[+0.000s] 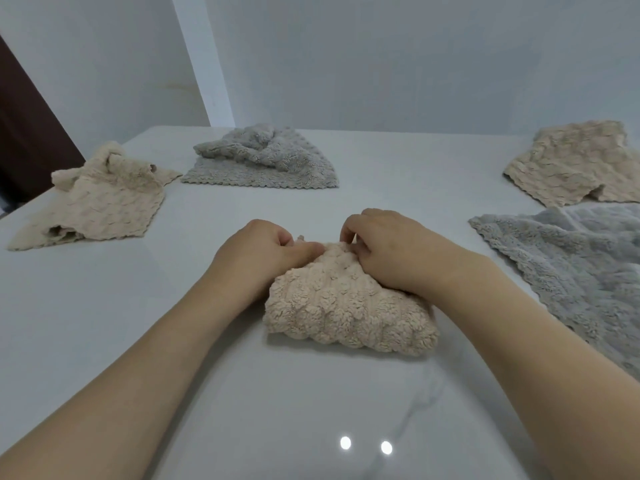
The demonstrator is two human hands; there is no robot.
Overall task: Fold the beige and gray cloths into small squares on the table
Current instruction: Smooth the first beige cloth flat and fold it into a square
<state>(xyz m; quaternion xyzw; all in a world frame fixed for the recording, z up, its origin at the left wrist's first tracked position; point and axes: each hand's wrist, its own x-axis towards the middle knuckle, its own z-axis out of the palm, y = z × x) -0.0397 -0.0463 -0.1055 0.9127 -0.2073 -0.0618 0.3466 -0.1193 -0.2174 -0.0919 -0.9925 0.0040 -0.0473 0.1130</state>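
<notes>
Beige folded cloth (pixel 346 306) is pinched by both hands (pixel 325 247), its far edge hidden beneath them.

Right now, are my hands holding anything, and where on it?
Both: the left hand and the right hand pinch the folded beige cloth at its far edge.

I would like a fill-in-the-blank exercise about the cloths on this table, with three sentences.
1. Both hands, the left hand and the right hand, pinch the far edge of the ____ cloth in the middle.
2. The crumpled cloth at the far middle of the table is ____.
3. In all, ____ cloths are visible.

Missing words: beige; gray; five
</notes>
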